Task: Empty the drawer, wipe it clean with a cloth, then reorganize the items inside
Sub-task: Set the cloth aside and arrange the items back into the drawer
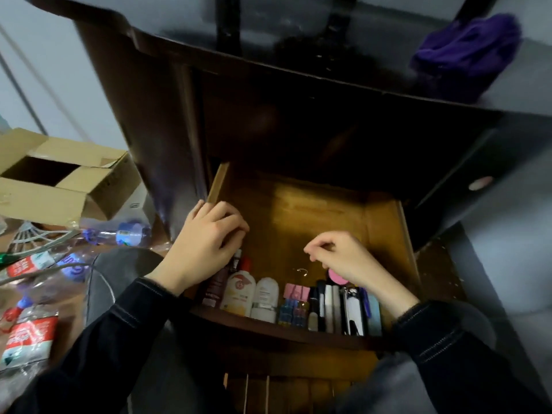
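Observation:
The wooden drawer [298,222] is pulled out of a dark cabinet, and its back half is bare. Along the front edge lie a brown bottle [215,286], a white and yellow bottle [239,294], a white roll-on [265,298], a pink binder clip [296,291] and several dark pens and tubes [337,309]. My left hand [203,246] is at the drawer's left wall, fingers curled down over the top of the brown bottle and a thin tube. My right hand [343,258] hovers above a pink round item [334,276], fingers curled to the thumb, with nothing seen in them. A purple cloth [466,49] lies on the cabinet top.
An open cardboard box [59,174] sits on the floor to the left. Several crushed plastic bottles [30,333] lie around it. A small metal hook [301,271] rests on the drawer floor. My knees are close below the drawer front.

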The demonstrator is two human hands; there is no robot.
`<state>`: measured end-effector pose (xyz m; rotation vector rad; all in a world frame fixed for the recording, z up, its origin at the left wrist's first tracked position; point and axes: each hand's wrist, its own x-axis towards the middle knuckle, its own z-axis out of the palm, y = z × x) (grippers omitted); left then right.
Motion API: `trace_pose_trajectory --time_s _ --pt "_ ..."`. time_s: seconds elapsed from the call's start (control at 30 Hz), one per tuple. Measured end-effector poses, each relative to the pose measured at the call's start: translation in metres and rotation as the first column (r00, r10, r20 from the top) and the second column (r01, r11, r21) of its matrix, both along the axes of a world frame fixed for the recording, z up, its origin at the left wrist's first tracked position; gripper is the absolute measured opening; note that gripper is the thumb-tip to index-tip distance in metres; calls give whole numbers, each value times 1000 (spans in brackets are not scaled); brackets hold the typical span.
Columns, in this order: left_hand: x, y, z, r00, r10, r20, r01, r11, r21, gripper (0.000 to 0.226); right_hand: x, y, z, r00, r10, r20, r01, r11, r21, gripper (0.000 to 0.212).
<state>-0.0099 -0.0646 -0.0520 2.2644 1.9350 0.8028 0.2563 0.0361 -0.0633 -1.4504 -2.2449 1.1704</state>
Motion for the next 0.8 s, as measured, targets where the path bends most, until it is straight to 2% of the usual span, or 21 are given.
trace_pose_trajectory --time_s 0.13,0.23,0.33,0.43,0.63,0.8 --pt "31 -26 6 967 -233 103 243 966 -92 19 63 -39 8 995 -90 -40 92 995 48 12" --pt "49 -46 -2 949 -287 133 303 946 -115 25 95 -69 8 998 -60 -19 62 988 142 11" --pt "60 -61 -11 943 -280 179 298 951 -83 26 111 -96 0 997 -34 67 19 978 209 28" --pt "66 -69 -15 957 -257 136 269 960 -74 40 117 -116 -10 989 -36 146 -23 924 381 46" --pt "65 -81 -23 956 -294 -3 292 952 -89 44 118 -126 -25 986 -71 154 -21 852 523 47" --pt "68 -82 -33 955 -295 -33 296 955 22 35 116 -132 -35 989 -113 90 34 787 616 49"
